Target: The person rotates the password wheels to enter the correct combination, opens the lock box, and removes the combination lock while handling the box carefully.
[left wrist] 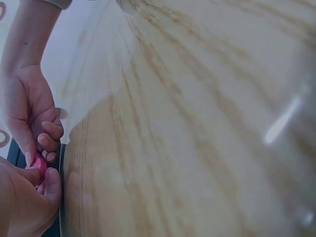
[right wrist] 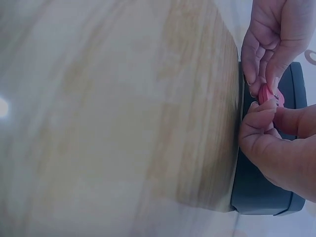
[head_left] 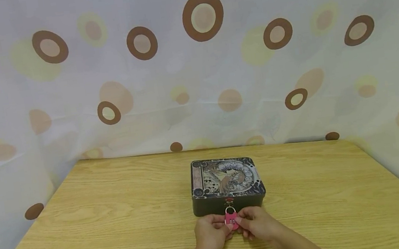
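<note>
A small pink combination padlock with number dials hangs by its metal shackle at the front latch of a dark tin box. The box lid carries a printed picture. My left hand pinches the padlock's left side between thumb and fingers. On its right side, my right hand pinches it too, the thumb at the dials. In the right wrist view the padlock sits between both sets of fingertips, close to the box's dark side. Whether the shackle is locked cannot be told.
The box stands on a light wood-grain table, its lid down. Behind the table hangs a pale cloth printed with brown rings and dots. It also covers both sides.
</note>
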`<state>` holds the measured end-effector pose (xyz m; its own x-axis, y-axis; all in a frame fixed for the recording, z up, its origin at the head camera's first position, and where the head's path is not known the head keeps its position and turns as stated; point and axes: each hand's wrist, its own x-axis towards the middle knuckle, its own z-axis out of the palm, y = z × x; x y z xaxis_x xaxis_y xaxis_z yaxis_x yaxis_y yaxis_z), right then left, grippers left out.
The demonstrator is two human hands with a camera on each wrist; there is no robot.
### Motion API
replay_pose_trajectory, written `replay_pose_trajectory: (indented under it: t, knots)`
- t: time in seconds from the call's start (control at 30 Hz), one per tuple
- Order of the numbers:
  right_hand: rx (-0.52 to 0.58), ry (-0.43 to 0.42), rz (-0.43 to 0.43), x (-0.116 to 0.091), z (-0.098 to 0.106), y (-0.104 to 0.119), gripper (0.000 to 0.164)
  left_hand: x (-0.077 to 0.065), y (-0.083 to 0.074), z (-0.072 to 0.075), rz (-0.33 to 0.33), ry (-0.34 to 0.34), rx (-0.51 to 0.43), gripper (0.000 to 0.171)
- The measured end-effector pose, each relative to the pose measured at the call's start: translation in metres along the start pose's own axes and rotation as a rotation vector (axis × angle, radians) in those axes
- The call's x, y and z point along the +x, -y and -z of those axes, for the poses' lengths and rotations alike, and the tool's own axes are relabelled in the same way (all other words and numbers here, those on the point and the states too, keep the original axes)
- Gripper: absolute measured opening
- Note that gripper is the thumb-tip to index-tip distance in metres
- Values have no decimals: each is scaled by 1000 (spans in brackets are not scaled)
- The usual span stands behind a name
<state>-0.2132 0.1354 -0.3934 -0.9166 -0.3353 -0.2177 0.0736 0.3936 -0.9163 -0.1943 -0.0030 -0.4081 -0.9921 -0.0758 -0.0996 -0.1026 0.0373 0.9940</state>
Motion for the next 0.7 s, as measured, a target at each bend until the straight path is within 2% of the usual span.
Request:
replay_pose_trajectory:
  t: [0.23, 0.7]
  knots:
    - [-3, -2, 7, 0, 0, 0, 16, 0, 1, 0, -35, 4, 7, 11]
    - [29, -25, -18, -1, 1, 2, 12, 1, -1, 1, 30, 62, -94, 14]
